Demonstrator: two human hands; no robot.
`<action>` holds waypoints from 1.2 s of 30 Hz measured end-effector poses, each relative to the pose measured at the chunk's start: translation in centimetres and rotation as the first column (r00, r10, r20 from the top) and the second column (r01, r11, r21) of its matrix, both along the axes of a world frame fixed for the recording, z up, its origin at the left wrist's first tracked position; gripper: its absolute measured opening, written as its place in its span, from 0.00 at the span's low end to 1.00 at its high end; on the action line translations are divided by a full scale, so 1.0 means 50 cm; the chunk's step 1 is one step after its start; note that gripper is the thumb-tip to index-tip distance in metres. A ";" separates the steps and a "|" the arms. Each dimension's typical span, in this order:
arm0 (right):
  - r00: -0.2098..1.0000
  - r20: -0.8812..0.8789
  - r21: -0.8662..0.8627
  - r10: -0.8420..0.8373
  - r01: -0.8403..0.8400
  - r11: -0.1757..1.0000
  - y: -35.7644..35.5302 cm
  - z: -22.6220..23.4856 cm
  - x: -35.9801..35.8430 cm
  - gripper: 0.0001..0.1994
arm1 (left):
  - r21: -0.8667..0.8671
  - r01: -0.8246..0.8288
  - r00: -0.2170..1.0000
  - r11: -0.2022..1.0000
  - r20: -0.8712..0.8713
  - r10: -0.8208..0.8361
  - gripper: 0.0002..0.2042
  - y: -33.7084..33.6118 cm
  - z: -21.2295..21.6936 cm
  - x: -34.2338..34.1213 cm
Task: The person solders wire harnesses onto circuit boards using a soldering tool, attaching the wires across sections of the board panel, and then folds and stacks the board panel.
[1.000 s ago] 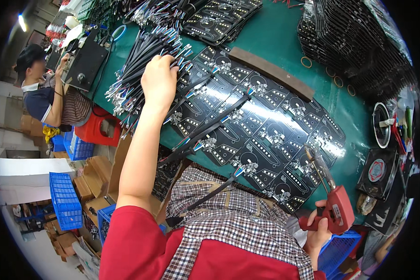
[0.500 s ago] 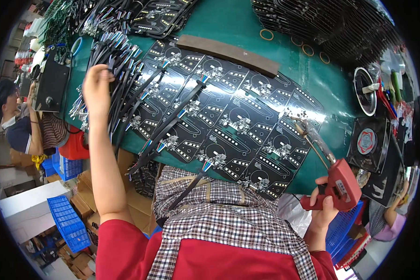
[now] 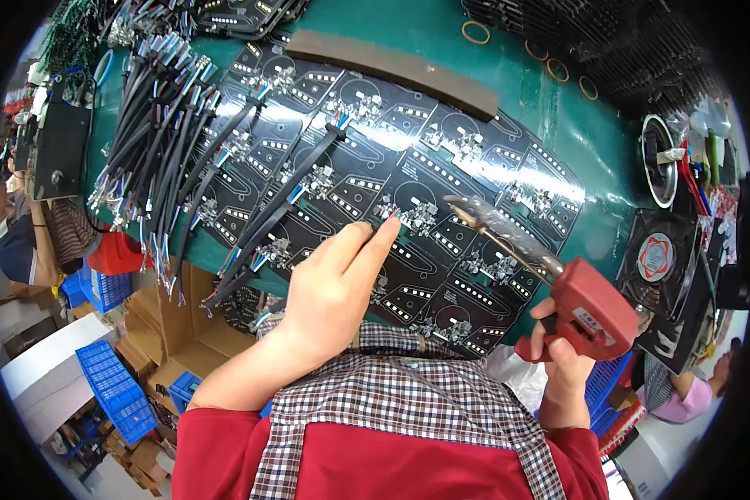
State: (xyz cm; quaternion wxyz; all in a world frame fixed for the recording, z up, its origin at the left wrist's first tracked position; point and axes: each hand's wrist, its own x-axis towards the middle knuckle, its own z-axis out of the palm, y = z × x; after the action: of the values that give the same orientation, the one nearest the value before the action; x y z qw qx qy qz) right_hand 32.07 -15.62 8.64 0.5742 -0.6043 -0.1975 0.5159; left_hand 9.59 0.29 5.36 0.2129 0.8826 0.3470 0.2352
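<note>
Nearest, your checked apron (image 3: 408, 408) met the near edge of the worktop (image 3: 592, 158). Toward the near right, your right hand (image 3: 558, 354) had its grip closed around the handle of the red soldering gun (image 3: 596, 312), whose long tip slanted far and left above the circuit boards (image 3: 408, 275). Left of that tip, your left hand (image 3: 329, 287) reached out with two fingers nearly together, their ends at a cluster of silvery parts on the boards, with tiny coloured bits showing there. Whether that grip had hold of a cable, I could not tell. The black boards lay flat as one panel across the middle. Black cables (image 3: 292, 204) rested over their left part, and a loose cable bundle (image 3: 146, 150) lay farther left. Along the panel's far edge ran a dark bar (image 3: 392, 62); stacked boards (image 3: 633, 54) filled the far right.
</note>
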 end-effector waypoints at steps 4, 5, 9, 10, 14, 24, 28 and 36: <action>0.997 -0.036 -0.075 0.062 -0.065 0.995 0.007 -0.004 -0.007 0.38 | 0.005 -0.009 1.000 1.000 -0.013 0.009 0.21 -0.022 -0.024 0.010; 0.997 -0.038 -0.083 0.067 -0.070 0.994 0.008 -0.004 -0.007 0.38 | -0.003 -0.014 1.000 1.000 -0.014 0.014 0.21 -0.024 -0.025 0.009; 0.994 -0.056 -0.129 0.097 -0.104 0.986 0.011 0.003 -0.016 0.42 | -0.017 -0.031 0.997 0.999 -0.067 0.030 0.22 -0.023 -0.025 0.008; 0.993 -0.057 -0.133 0.104 -0.111 0.985 0.009 0.002 -0.017 0.42 | -0.027 -0.037 0.997 0.999 -0.070 0.035 0.22 -0.023 -0.023 0.008; 0.988 0.004 -0.143 0.152 -0.150 0.978 -0.005 -0.008 -0.013 0.44 | -0.119 -0.078 0.995 0.990 -0.075 0.070 0.18 -0.024 -0.008 0.011; 0.985 0.022 -0.152 0.168 -0.163 0.975 -0.016 -0.019 -0.012 0.43 | -0.117 -0.072 0.997 0.991 -0.023 0.070 0.17 -0.023 -0.015 0.011; 0.981 0.088 -0.181 0.175 -0.157 0.971 -0.020 -0.022 -0.013 0.41 | -0.111 -0.071 0.997 0.991 -0.026 0.068 0.17 -0.024 -0.014 0.011; 0.831 0.394 -0.224 0.392 -0.327 0.918 -0.018 -0.016 -0.014 0.38 | -0.091 -0.068 0.997 0.994 -0.040 0.065 0.17 -0.026 -0.008 0.012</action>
State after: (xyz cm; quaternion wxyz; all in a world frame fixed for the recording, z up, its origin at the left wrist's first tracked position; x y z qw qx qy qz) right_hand 31.39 -16.52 7.84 0.3624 -0.6957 -0.3912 0.4813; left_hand 10.20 -1.02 4.97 0.2389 0.8640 0.3906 0.2094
